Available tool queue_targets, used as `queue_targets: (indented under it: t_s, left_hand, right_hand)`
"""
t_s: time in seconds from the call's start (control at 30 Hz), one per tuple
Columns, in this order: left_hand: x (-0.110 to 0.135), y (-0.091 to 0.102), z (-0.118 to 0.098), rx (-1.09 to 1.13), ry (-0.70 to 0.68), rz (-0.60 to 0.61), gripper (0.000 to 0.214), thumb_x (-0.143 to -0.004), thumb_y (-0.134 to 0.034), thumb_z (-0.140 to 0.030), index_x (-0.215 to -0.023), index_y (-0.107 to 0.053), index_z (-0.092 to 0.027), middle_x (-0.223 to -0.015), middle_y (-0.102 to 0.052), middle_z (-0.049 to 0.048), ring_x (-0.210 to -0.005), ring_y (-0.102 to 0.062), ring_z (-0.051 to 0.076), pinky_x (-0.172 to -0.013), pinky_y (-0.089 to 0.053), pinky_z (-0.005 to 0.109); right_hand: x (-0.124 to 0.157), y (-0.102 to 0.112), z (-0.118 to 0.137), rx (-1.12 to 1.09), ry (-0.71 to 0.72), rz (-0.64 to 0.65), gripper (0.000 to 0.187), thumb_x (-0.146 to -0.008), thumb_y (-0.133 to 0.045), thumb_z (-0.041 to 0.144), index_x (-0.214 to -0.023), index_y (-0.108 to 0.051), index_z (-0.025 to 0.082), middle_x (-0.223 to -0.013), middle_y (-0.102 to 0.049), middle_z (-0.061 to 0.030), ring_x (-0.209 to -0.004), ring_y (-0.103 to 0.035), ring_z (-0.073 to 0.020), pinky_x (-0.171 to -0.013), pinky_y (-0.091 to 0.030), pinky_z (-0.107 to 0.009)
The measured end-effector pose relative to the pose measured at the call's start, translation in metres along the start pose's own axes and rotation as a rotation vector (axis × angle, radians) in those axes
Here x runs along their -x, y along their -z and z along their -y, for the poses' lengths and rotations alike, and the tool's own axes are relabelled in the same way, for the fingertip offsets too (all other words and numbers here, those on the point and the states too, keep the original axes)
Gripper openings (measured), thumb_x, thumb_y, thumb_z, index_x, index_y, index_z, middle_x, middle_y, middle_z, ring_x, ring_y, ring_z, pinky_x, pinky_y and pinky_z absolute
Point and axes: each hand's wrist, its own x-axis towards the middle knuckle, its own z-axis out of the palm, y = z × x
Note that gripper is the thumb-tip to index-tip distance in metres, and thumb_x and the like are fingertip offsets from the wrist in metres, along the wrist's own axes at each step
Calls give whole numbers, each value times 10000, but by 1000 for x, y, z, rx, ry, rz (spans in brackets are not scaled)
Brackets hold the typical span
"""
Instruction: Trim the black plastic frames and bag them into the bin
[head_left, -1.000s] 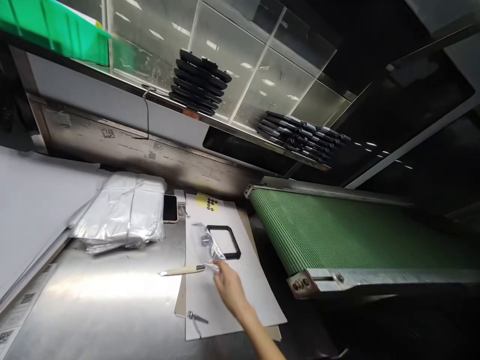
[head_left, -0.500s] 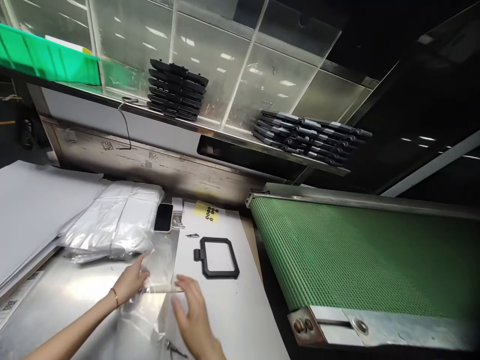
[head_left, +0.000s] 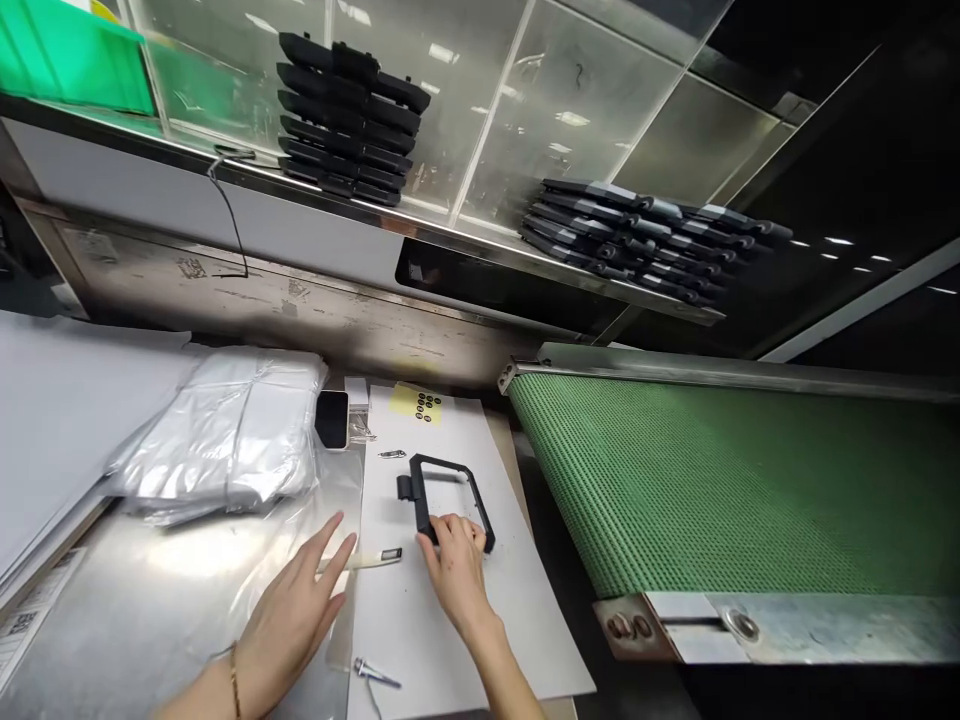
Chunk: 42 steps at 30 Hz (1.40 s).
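Observation:
The black rectangular frame [head_left: 478, 507], with cut corners and a small side tab, is on the white sheet. My right hand [head_left: 459, 570] has its fingers closed over the near edge of this frame. To the left, my left hand [head_left: 296, 605] is spread with nothing in its grip, above a clear plastic bag [head_left: 339, 495] on the metal tabletop. A pale, slim-handled tool [head_left: 371, 560] with a dark-edged tip lies just beyond its fingers, partly hidden by them. Nearer to me lies a small metal pin-like tool [head_left: 376, 673].
A bundle of clear bags [head_left: 225, 430] lies at left beside white sheets [head_left: 75, 390]. A phone [head_left: 331, 418] and a yellow label sheet [head_left: 416, 402] are behind. The green conveyor [head_left: 712, 480] runs at right. Black parts [head_left: 349, 120] are stacked on the shelf.
My right hand has moved right and forward onto the black frame. The left hand has let go of the clear bag, which now lies flat, and its fingers have spread.

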Motion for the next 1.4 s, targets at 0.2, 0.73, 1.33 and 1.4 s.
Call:
queue_targets:
  t_s: [0.2,0.73,1.33,1.4]
  left_hand:
    - [10,27,-7,188,157,202,588,-680,-285,68,-1155,-487,-212,-1326,-372,158,-1107,-465,334,-823,-415,557]
    - [103,106,-34,1581,1128,131,381,-739,-564,-282,-1060,-440,-120,-950,-631,118,-537,-537,105,-448,-399,220]
    - [133,97,-44,1527,874,314,380,-801,-441,-400,-1091,-370,-166,-702,-622,31,-555,-501,112,-550,-385,256]
    - [134,98,-45,1582,884,349,370,-792,-462,-390,-1080,-387,-170,-684,-616,19,-557,-508,108,-557,-382,252]
  right_hand:
    - [37,67,92,-136,368,171,121,-742,-572,288,-795,-529,188,-753,-516,-9,-728,-459,-162,-761,-360,-364]
    - [136,-48,51,-341,-121,27,273,-767,-506,388,-971,-542,211,-926,-518,-107,-855,-516,-266,-676,-473,-425]
    - [105,57,119,-1466,-385,232,232,-748,-545,368,-946,-583,254,-1231,-476,-114,-1034,-518,-291,-776,-468,-445]
    - [102,58,130,-1461,-369,272,208,-759,-538,357,-936,-579,258,-1084,-579,-102,-881,-597,-236,-713,-498,-385]
